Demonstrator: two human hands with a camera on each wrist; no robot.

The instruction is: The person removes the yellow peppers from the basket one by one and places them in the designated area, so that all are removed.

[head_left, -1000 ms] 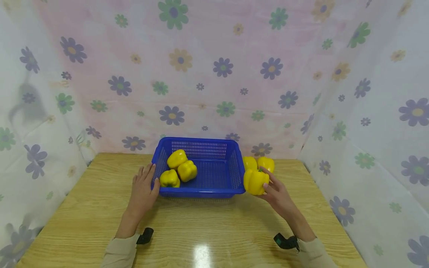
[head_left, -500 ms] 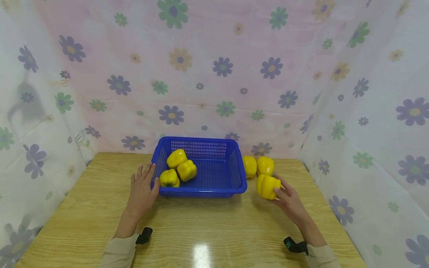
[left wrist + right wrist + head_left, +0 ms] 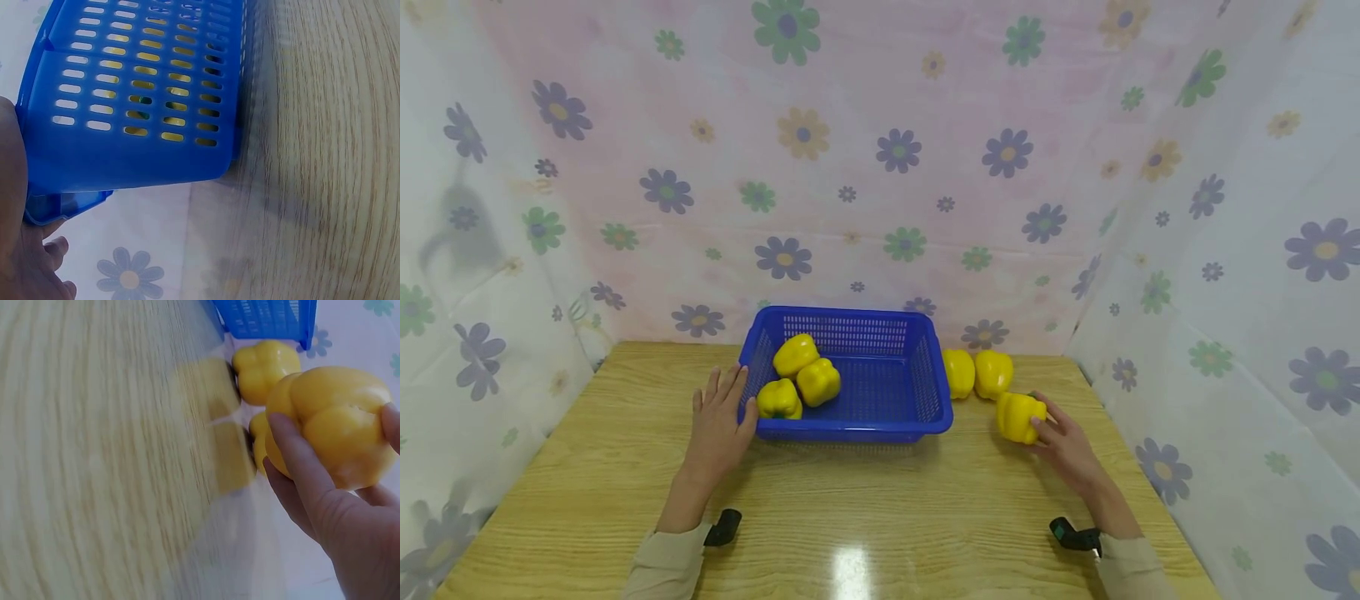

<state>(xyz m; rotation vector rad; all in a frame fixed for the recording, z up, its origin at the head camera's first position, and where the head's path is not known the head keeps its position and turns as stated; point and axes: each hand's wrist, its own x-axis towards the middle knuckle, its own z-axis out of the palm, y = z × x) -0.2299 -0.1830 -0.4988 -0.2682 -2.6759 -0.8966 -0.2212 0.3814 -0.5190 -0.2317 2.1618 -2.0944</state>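
My right hand (image 3: 1069, 450) holds a yellow bell pepper (image 3: 1018, 418), fingers and thumb around its sides, low at the right of the table. In the right wrist view this bell pepper (image 3: 331, 425) shows its lobed end. Behind it, two more yellow bell peppers (image 3: 993, 373) stand side by side against the blue basket's right side. My left hand (image 3: 718, 429) grips the left rim of the blue basket (image 3: 850, 432) near its front corner. Thumb and fingers lie on either side of the rim in the left wrist view. Three yellow bell peppers (image 3: 818, 382) sit in the basket's left part.
The wooden table (image 3: 857, 508) reaches to flower-printed curtains (image 3: 850, 167) at the back and both sides. Slots run through the basket's walls. A dark wrist camera (image 3: 1075, 536) is strapped on each forearm near the sleeve.
My right hand has moved right and slightly toward me with the bell pepper, away from the basket's front right corner. My left hand and the basket stay in place.
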